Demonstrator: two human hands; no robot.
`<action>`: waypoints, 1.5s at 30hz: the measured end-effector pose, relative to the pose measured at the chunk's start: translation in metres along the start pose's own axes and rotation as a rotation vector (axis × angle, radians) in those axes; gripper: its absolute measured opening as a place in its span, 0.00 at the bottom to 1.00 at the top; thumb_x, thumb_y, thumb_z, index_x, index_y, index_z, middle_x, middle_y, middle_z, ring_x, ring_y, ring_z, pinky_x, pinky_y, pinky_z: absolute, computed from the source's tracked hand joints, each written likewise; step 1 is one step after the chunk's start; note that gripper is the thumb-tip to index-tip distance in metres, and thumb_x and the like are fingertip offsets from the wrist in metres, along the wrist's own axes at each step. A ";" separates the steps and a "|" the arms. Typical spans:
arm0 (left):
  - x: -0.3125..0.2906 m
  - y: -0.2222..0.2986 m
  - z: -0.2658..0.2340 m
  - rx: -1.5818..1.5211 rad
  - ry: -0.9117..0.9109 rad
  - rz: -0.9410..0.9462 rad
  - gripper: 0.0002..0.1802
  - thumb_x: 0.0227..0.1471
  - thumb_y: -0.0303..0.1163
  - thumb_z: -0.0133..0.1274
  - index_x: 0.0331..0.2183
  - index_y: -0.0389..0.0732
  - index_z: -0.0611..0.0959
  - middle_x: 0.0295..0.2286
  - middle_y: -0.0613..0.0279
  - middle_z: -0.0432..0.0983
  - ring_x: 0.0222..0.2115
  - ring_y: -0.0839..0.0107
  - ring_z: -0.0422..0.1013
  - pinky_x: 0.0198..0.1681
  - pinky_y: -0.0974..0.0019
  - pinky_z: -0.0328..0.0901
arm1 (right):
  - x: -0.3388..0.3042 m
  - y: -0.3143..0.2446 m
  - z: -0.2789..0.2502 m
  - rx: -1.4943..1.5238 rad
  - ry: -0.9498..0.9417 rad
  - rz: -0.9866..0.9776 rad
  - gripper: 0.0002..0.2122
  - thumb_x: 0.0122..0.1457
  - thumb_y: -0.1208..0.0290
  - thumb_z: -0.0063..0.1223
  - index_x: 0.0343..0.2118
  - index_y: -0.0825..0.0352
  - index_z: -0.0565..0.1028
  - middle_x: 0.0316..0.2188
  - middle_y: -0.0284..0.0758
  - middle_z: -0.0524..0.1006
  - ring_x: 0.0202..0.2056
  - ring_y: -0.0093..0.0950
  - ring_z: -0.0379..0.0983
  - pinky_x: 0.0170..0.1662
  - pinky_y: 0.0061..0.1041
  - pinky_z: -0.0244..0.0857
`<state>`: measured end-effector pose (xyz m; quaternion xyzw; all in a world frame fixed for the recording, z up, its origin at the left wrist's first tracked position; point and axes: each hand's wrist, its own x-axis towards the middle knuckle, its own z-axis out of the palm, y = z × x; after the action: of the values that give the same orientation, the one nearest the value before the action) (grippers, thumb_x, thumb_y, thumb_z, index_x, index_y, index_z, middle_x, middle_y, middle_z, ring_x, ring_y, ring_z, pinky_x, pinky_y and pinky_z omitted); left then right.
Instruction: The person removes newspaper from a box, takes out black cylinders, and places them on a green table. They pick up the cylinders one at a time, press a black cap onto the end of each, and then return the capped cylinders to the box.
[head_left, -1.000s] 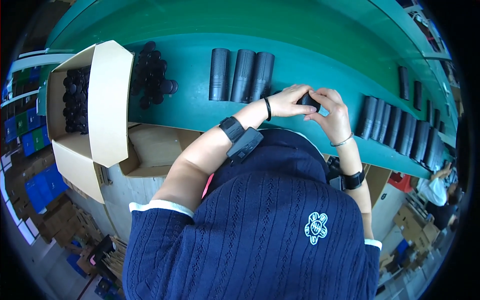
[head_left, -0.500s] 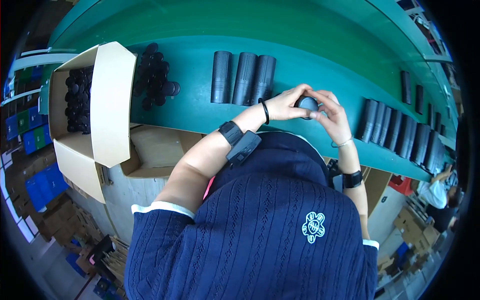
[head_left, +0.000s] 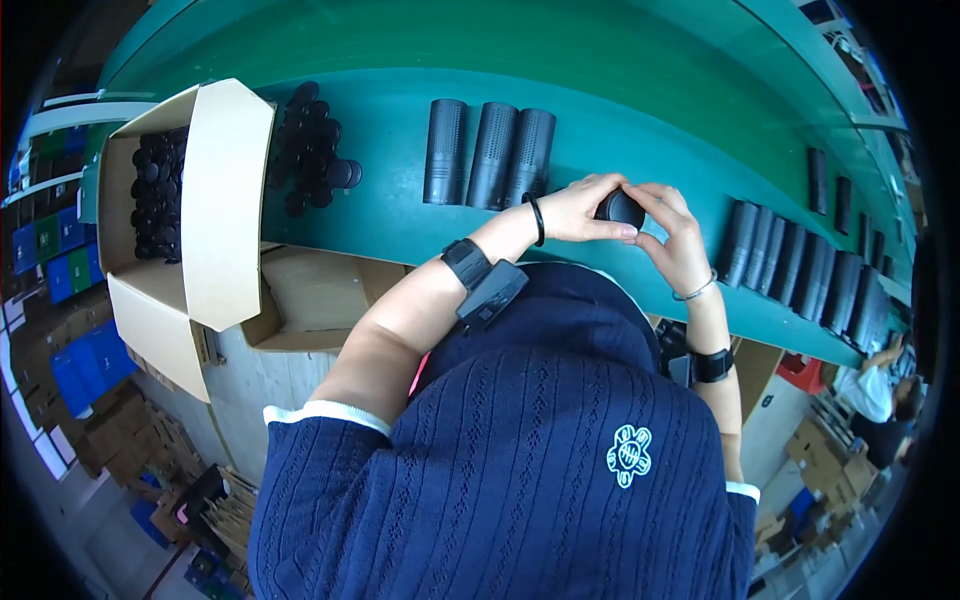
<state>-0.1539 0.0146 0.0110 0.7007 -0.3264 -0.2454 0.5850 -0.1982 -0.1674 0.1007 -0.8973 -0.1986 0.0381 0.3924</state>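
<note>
Between my two hands, over the front part of the green bench, is a black cylinder with its round dark end turned up. My left hand is wrapped round it from the left. From the right, my right hand grips it with curved fingers and thumb; the cylinder's lower part is hidden. Just left of my hands, three black perforated tubes lie side by side. Farther left lies a pile of round black caps.
An open cardboard box of black caps stands at the left, its flaps spread. Another box sits below the bench edge. Rows of black tubes line the right side of the bench. A co-worker is at far right.
The cylinder and both hands have shifted slightly right. Its round end is tilted differently, and my right fingers have moved on it.
</note>
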 end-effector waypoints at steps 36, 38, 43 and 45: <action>0.002 0.004 -0.002 0.042 -0.023 -0.013 0.28 0.48 0.45 0.58 0.45 0.38 0.70 0.37 0.52 0.70 0.41 0.58 0.66 0.45 0.61 0.61 | 0.000 -0.007 0.011 -0.095 0.027 0.018 0.27 0.33 0.81 0.65 0.44 0.66 0.76 0.38 0.38 0.72 0.39 0.35 0.69 0.43 0.29 0.67; -0.001 0.004 -0.003 0.054 -0.007 0.001 0.28 0.48 0.44 0.58 0.45 0.38 0.70 0.37 0.52 0.71 0.41 0.59 0.67 0.45 0.62 0.61 | 0.000 -0.005 0.015 -0.051 0.053 0.003 0.27 0.33 0.81 0.65 0.44 0.66 0.76 0.38 0.39 0.72 0.39 0.35 0.69 0.42 0.29 0.67; -0.007 -0.002 0.001 -0.266 0.048 0.008 0.33 0.46 0.38 0.60 0.50 0.38 0.64 0.41 0.51 0.70 0.46 0.64 0.66 0.50 0.63 0.61 | -0.004 0.019 0.024 0.586 0.061 0.266 0.17 0.49 0.79 0.58 0.45 0.66 0.76 0.36 0.30 0.71 0.36 0.22 0.68 0.38 0.19 0.66; -0.007 0.001 -0.001 -0.282 0.016 -0.049 0.35 0.45 0.38 0.61 0.51 0.39 0.62 0.42 0.51 0.70 0.46 0.63 0.66 0.50 0.63 0.61 | -0.006 0.030 0.030 0.695 0.026 0.355 0.15 0.53 0.77 0.55 0.46 0.66 0.76 0.35 0.28 0.71 0.35 0.19 0.67 0.35 0.17 0.64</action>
<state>-0.1578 0.0207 0.0119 0.6211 -0.2667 -0.2978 0.6741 -0.2012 -0.1674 0.0582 -0.7317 -0.0107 0.1591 0.6627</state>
